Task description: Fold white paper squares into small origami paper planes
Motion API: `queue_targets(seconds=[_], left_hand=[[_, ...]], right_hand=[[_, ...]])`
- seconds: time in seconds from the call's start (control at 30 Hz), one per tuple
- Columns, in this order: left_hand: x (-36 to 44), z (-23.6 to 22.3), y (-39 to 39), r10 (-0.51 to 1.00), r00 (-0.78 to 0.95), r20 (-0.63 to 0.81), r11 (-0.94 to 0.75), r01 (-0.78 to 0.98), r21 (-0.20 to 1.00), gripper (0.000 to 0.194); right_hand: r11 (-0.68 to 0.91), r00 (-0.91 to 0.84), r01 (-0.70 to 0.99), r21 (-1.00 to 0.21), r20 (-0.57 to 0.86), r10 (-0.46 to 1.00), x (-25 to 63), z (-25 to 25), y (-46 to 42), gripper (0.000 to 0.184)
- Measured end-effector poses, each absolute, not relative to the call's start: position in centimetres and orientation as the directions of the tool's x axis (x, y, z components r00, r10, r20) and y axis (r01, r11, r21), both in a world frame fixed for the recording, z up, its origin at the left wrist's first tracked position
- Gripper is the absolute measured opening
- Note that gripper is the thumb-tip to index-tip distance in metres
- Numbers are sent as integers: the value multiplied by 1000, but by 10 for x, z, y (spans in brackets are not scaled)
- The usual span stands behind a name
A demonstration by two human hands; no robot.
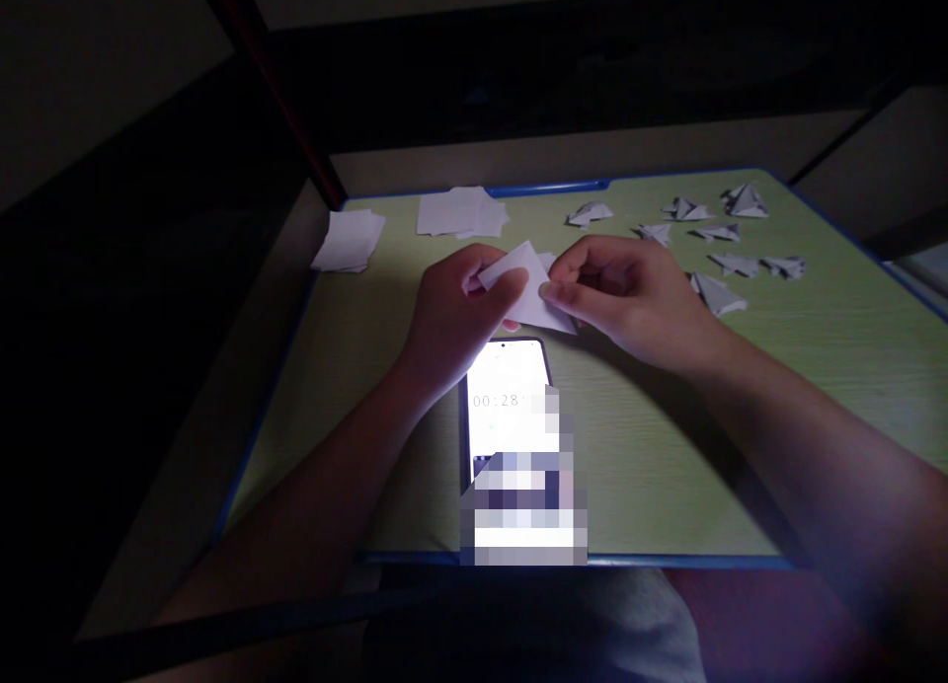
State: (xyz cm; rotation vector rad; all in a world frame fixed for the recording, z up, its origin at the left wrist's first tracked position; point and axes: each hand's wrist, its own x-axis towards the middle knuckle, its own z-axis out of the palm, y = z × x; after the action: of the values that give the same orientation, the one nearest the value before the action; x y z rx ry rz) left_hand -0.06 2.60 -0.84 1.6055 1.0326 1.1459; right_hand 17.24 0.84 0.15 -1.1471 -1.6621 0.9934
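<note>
A small folded white paper (544, 306) is held up above the table, between both hands. My left hand (463, 308) grips its left side, the thumb lying across the front and the other fingers behind. At the right edge my right hand (629, 293) pinches the paper between thumb and forefinger. The fingers behind the sheet are mostly hidden. Just below the hands lies a lit phone (508, 377) showing a running-time display; its lower part is blurred out.
The greenish table (355, 446) has a blue edge. White paper stacks lie at the back left (348, 241) and back middle (455, 212). Several folded paper figures (745, 201) are spread over the back right, one folded figure (718, 294) close behind my right wrist. The surroundings are dark.
</note>
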Motion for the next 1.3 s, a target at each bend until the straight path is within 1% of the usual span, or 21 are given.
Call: queue_targets(seconds=[0.3,0.5,0.63,0.9,1.03,1.17,1.3], left_hand=[[-1,-11,27,929,268,255,-291,105,951,9],[0,-14,27,928,275,253,-280,62,958,7],[0,-13,26,928,278,250,-278,65,958,8],[0,-13,26,913,314,259,-290,54,956,8],[0,-14,26,900,332,281,-311,40,949,7],[-1,-12,25,895,359,266,-302,47,952,7],[-2,-12,25,882,388,268,-292,4,956,10]], right_hand=[[287,-204,225,-931,243,948,173,-3,12,19],[282,-225,255,-925,227,948,175,-4,11,17],[292,-223,252,-923,238,945,176,-3,11,16],[315,-247,292,-903,247,937,177,-4,11,21],[307,-278,260,-915,233,932,178,-4,11,21],[305,-323,208,-930,229,918,179,-4,10,19],[316,-321,184,-931,247,914,179,-3,10,19]])
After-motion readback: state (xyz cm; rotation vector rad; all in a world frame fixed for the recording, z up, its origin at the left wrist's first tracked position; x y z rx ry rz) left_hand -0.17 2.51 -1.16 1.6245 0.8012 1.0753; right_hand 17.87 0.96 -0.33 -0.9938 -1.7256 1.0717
